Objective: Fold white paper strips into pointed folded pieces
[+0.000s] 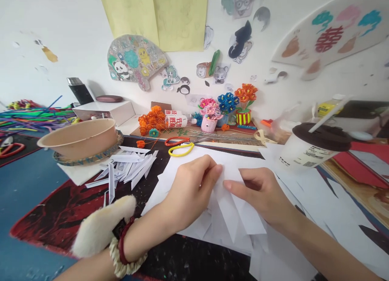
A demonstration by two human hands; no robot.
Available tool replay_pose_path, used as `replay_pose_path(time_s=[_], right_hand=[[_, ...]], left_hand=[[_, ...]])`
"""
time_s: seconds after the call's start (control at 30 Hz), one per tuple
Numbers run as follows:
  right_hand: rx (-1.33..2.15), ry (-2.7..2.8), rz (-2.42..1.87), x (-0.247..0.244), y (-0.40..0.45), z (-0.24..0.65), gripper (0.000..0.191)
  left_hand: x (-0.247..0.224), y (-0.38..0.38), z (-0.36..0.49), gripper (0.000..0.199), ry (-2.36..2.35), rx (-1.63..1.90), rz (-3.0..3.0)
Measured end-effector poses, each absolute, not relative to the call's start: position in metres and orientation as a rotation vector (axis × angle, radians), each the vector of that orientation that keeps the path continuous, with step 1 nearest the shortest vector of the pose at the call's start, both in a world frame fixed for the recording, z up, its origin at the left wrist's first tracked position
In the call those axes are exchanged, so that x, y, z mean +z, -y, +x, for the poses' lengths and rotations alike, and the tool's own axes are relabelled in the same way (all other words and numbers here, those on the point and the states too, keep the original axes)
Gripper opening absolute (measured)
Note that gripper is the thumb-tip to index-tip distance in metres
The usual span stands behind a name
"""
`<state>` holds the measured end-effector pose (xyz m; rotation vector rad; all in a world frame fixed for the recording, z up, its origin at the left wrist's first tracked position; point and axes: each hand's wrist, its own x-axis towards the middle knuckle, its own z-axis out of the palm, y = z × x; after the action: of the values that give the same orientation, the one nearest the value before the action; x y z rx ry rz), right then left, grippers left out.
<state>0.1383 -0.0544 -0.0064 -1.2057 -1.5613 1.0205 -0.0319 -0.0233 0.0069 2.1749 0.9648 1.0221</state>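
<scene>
My left hand [194, 187] pinches the upper part of a folded strip of white paper [226, 210], thumb against fingers. On the other side of the strip, my right hand [263, 194] grips the paper too, its thumb pointing left toward my left hand. The strip's lower end splits into two slanted flaps. Beneath both hands lie loose white paper sheets [164, 191]. A pile of folded paper strips [133, 165] rests to the left. Scissors with yellow and red handles [181, 149] lie just beyond the sheets.
A beige bowl [77, 141] stands at the left, near bundled pipe cleaners [33, 116]. A lidded drink cup with a straw [313, 147] is at the right. Pipe-cleaner flowers in small pots [209, 121] line the back. A wrist cushion [103, 228] sits beside my left forearm.
</scene>
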Motion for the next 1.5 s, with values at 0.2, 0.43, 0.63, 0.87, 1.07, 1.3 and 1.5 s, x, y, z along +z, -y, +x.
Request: replay_pose_path(time_s=[0.2,0.43,0.63,0.87,1.07,1.3,1.5], right_hand=[[0.907,1.56,-1.203,-0.006,0.055,0.139,0.051],[0.761,1.602,-1.176,-0.005,0.056,0.136,0.052],[0.797,1.566,-1.151,-0.003,0.057,0.137,0.05],[1.161,1.492,-1.106,-0.001,0.055,0.139,0.028],[1.332,1.528,-1.09,0.002,0.052,0.144,0.027],[1.42,1.124,-1.024,-0.009,0.042,0.145,0.037],[1.398,1.041,-1.049,-0.022,0.033,0.145,0.022]], left_hand=[[0.007,0.025,-0.033,0.027,-0.962,0.982,2.264],[0.006,0.027,-0.03,0.028,-1.03,1.01,2.3],[0.003,0.026,-0.032,0.03,-0.999,1.024,2.364],[0.01,0.026,-0.033,0.038,-1.01,0.949,2.107],[0.018,0.021,-0.033,0.022,-0.767,0.871,1.708],[0.02,0.01,-0.038,0.018,-0.803,0.989,1.279],[0.018,0.009,-0.037,0.02,-0.738,0.988,1.123]])
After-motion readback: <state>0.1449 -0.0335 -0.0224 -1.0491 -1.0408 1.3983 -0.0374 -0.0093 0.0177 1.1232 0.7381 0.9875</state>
